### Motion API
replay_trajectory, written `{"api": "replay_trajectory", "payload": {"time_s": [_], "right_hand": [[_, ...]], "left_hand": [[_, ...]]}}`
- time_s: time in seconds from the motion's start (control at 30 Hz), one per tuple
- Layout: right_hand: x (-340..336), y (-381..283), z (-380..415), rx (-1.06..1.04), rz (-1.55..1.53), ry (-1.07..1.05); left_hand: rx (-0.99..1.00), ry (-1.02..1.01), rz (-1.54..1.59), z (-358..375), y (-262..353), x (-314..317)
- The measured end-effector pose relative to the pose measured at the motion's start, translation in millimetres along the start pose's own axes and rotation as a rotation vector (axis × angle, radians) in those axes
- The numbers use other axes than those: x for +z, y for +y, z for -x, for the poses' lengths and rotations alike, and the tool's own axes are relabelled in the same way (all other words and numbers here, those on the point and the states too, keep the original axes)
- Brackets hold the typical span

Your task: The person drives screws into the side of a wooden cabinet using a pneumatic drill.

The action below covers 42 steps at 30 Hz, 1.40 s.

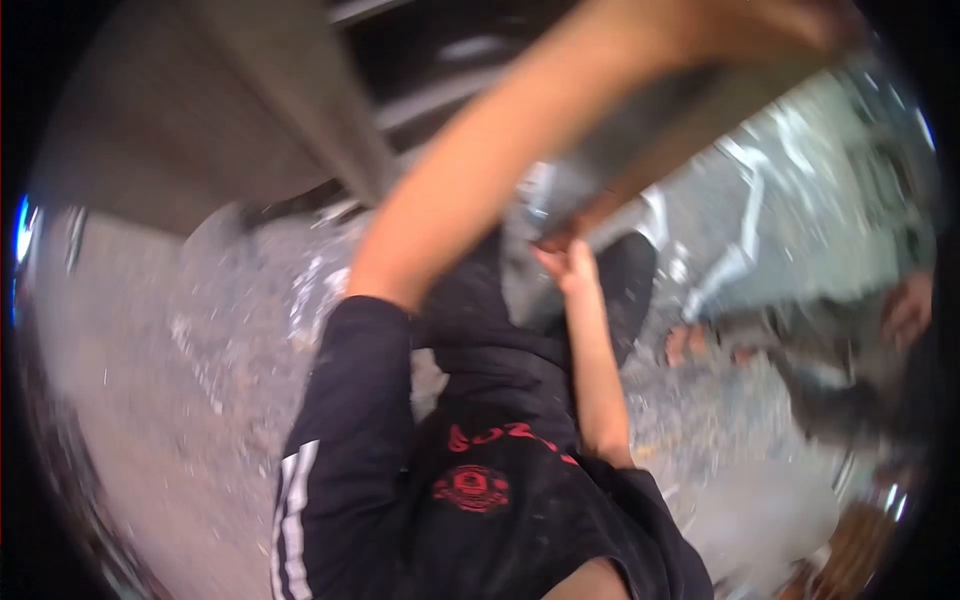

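Note:
My left hand (790, 25) is stretched across to the upper right, by the far end of a long dark panel with a brown edge (680, 150). Motion smears its fingers, so its grip does not show. Lower down, my right hand (570, 265) is closed on the panel's near lower corner. The panel slants up to the right between the two hands. Blur hides what it is made of.
A large grey-brown panel-like structure (200, 110) stands at upper left. Clear plastic wrap (745, 200) lies on the dusty floor (150, 340). At right is another person's bare foot (685, 345) and hand (907, 310). A whitish translucent bag (765, 520) is at lower right.

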State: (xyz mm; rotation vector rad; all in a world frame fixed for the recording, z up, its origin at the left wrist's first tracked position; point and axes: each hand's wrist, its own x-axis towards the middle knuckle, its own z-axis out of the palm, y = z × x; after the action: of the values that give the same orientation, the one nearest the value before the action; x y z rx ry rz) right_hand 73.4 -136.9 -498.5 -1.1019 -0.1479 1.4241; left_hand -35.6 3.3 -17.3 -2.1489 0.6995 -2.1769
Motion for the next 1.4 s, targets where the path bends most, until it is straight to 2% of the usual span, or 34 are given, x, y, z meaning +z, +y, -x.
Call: {"api": "replay_trajectory", "payload": {"time_s": [0.1, 0.13, 0.23, 0.53, 0.6, 0.67, 0.7, 0.73, 0.77, 0.87, 0.9, 0.93, 0.97, 1.0, 1.03, 1.07, 1.13, 1.23, 1.3, 1.33, 1.37, 1.4], "right_hand": [[-9, -14, 2, 0.013, -0.031, -0.310], [6, -24, 7, 0.139, -0.191, -0.191], [40, -27, -17, 0.187, -0.086, -0.067], [86, -7, -15, 0.178, -0.004, -0.015], [87, -6, -14, 0.177, -0.001, -0.011], [87, -7, -14, 0.174, 0.002, -0.015], [87, -7, -14, 0.173, -0.001, -0.016], [85, -7, -15, 0.174, -0.005, -0.016], [84, -7, -15, 0.179, -0.017, -0.012], [77, -9, -15, 0.182, -0.032, -0.001], [75, -9, -14, 0.185, -0.034, 0.006], [72, -9, -14, 0.187, -0.036, 0.009], [72, -10, -13, 0.186, -0.037, 0.013], [70, -11, -13, 0.181, -0.031, 0.014], [68, -11, -13, 0.184, -0.028, 0.016], [64, -11, -10, 0.185, -0.025, 0.022], [56, -11, -8, 0.185, -0.021, 0.037], [43, -14, -9, 0.181, -0.016, 0.049], [32, -18, -17, 0.163, -0.035, 0.056], [28, -17, -23, 0.144, -0.054, 0.049], [25, -16, -29, 0.136, -0.086, 0.033], [8, -6, -33, 0.017, 0.110, -0.138]], "left_hand": [[-0.043, -0.170, -0.268, 4, 24, -20], [-0.026, -0.258, -0.369, -1, 34, -31], [0.002, -0.477, -0.607, -19, 57, -40], [0.000, -0.664, -1.039, -70, 107, -58], [-0.058, -0.707, -1.220, -86, 121, -93], [-0.158, -0.694, -1.468, -110, 152, -180], [-0.170, -0.565, -1.581, -120, 175, -251], [-0.333, -0.573, -1.714, -148, 224, -313], [-0.850, -0.447, -1.811, -186, 278, -382], [-1.076, 0.145, -2.509, -284, 490, -505], [-0.946, 0.311, -2.671, -304, 556, -518], [-1.028, 0.509, -2.842, -323, 621, -535], [-1.050, 0.542, -3.006, -335, 684, -556], [-1.318, 0.877, -2.925, -351, 722, -553], [-1.309, 0.860, -2.935, -356, 724, -518], [-1.198, 0.850, -2.951, -358, 712, -486], [-1.204, 0.830, -2.948, -371, 710, -455], [-1.099, 0.793, -3.116, -387, 705, -433], [-1.196, 0.792, -3.100, -395, 702, -421], [-1.096, 0.728, -3.151, -400, 733, -445], [-1.087, 0.496, -3.416, -417, 781, -489], [-1.278, 0.107, -3.464, -424, 801, -504]]}}
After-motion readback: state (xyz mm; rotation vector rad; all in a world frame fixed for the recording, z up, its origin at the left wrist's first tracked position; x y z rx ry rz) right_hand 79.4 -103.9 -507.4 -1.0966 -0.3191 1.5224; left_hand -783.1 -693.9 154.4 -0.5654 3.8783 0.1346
